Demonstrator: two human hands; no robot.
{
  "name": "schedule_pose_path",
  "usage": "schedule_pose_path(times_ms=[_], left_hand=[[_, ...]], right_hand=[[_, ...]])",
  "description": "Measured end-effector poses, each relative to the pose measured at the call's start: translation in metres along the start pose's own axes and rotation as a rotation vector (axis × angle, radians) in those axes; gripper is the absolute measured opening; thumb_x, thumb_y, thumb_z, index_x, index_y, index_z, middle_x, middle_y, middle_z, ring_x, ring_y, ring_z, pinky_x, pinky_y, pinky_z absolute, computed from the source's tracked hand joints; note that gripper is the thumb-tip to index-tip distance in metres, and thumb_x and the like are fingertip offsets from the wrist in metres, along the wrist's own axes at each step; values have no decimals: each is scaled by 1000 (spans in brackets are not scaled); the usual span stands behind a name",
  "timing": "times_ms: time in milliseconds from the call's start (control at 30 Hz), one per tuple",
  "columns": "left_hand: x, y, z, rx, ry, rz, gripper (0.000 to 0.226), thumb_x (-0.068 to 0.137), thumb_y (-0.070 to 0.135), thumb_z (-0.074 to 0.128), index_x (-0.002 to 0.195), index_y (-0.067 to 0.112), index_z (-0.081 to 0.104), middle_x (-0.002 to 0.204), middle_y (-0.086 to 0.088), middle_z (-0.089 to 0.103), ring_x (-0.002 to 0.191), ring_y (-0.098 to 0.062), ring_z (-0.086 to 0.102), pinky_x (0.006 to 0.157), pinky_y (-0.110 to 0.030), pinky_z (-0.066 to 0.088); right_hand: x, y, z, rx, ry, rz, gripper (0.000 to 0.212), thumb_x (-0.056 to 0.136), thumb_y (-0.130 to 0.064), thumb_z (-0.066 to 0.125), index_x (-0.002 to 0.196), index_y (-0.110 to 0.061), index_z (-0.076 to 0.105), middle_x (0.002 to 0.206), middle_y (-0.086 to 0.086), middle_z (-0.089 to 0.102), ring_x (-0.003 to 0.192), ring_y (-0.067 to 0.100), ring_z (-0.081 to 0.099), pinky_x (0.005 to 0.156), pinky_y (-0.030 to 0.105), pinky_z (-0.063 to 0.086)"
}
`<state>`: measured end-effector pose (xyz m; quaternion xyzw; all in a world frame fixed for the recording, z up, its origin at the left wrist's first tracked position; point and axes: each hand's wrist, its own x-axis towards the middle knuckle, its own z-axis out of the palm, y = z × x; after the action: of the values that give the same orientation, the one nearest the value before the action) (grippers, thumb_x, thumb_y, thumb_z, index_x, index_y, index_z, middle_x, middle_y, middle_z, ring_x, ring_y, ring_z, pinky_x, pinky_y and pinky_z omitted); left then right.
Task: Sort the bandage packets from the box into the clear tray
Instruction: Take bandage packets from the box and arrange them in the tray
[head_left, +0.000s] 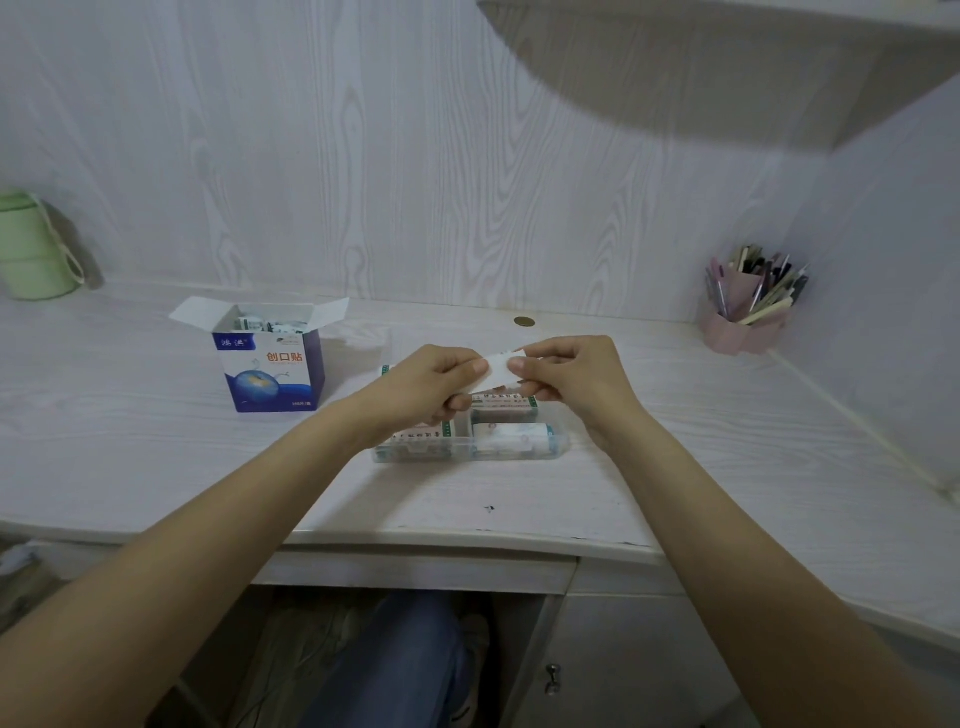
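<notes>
- Risk first: packet (500, 370) pinched only at its two ends, above the clear tray (467, 451); could slip or flutter aside if one pinch lets go early, landing on the counter (675, 415) instead of in a compartment.
- Could also end up crooked on the stacks of packets already filling the tray's near compartments; little free room visible there, far compartments mostly hidden behind the hands.
- Left hand (434, 384): fingers curled, thumb and fingertips pinching the packet's left end.
- Right hand (566, 374): likewise curled, pinching the right end; nothing else held by either.
- Packet stretched flat between both hands, white side up, hanging just above the tray's far half, not touching it as far as can be told.
- Box (272, 364) standing open to the left of the tray, well apart from both hands, more packets showing inside its top.
- Pen holder (748, 306) far right, green container (31, 249) far left, both clear of the work.
</notes>
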<state>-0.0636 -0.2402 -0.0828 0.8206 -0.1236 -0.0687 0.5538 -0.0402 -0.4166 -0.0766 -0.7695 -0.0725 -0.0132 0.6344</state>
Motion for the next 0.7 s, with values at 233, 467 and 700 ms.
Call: schedule_pose_path(times_ms=[233, 467, 700], left_hand=[[-2, -1, -7, 29, 41, 16, 25, 102, 19, 39, 80, 8, 43, 60, 0, 37, 42, -2, 33, 42, -12, 28], [1, -9, -13, 30, 196, 13, 31, 102, 20, 41, 76, 18, 57, 59, 0, 48, 46, -9, 39, 41, -14, 32], [4, -9, -10, -3, 232, 32, 28, 102, 19, 39, 92, 12, 64, 60, -1, 49, 44, -8, 40, 43, -14, 33]], right_hand=[[2, 3, -11, 123, 26, 73, 8, 81, -2, 71, 77, -2, 65, 62, 8, 63, 50, 7, 64, 51, 13, 49], [6, 13, -19, 411, -24, 123, 21, 92, -13, 60, 75, 0, 62, 72, 9, 67, 66, 11, 69, 67, 14, 54], [5, 29, -18, -414, -29, 1, 10, 75, -4, 76, 76, -12, 69, 67, -3, 62, 66, 8, 59, 66, 14, 48]])
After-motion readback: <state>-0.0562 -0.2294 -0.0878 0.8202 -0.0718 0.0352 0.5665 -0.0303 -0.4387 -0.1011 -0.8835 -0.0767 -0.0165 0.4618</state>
